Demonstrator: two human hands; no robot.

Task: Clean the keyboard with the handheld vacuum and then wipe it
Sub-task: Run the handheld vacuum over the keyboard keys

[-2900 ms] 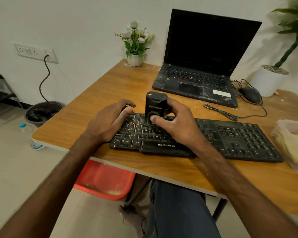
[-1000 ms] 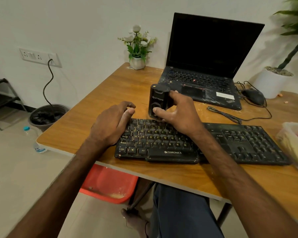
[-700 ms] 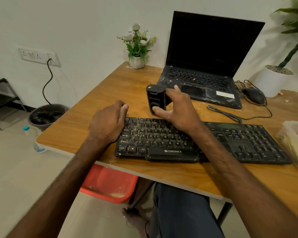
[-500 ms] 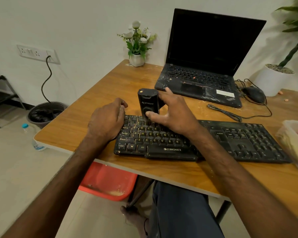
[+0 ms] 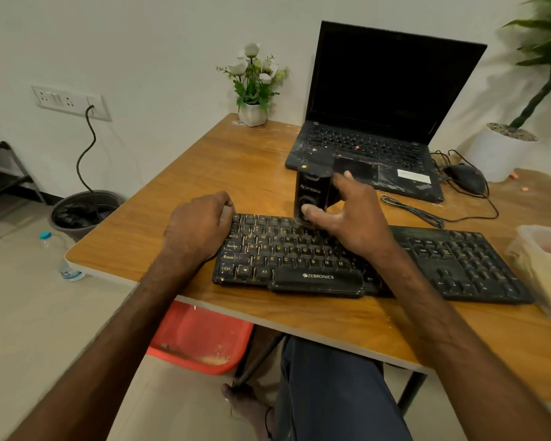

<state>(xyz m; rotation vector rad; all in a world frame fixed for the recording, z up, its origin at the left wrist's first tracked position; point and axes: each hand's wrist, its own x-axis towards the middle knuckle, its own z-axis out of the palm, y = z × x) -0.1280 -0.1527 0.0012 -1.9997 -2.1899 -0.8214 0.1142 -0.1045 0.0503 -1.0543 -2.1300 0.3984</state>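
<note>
A black, dusty keyboard (image 5: 458, 265) lies along the near edge of the wooden table (image 5: 204, 173). My right hand (image 5: 350, 218) grips a small black handheld vacuum (image 5: 310, 194), held upright on the keyboard's top key rows left of centre, thumb on its front. My left hand (image 5: 198, 227) rests with curled fingers on the keyboard's left end and holds it at the top-left corner.
An open black laptop (image 5: 379, 122) stands behind the keyboard, with a mouse (image 5: 465, 178) and loose cable (image 5: 414, 211) to its right. A flower pot (image 5: 252, 113) sits at the back, a plastic bag (image 5: 544, 268) at the right edge. A red bin (image 5: 201, 338) is under the table.
The vacuum has slid right along the top rows of the keyboard after a sweep to the left. My left hand has stayed at the keyboard's left end.
</note>
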